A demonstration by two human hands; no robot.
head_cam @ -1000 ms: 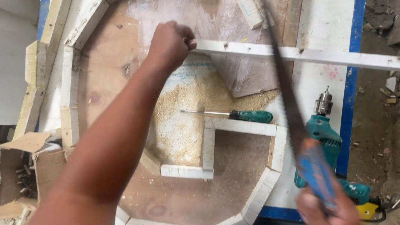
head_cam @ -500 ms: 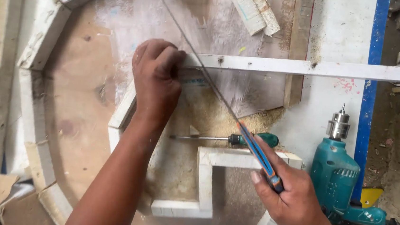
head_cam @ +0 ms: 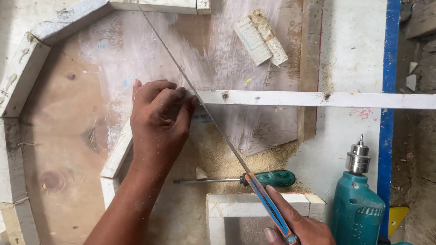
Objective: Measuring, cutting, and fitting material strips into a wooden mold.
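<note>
One handsaw (head_cam: 213, 122), one white strip (head_cam: 328, 99), one screwdriver (head_cam: 255, 179), one drill (head_cam: 363, 222); my left hand (head_cam: 158, 120) presses knuckles-up beside the strip's end; right hand (head_cam: 302, 238) fingers clench the saw's handle, blade crossing that end.

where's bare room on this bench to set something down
Free: bare plywood between the angled white blocks and the left hand. Crowded: around the saw, white strip, sawdust, screwdriver and drill near the right hand.
</note>
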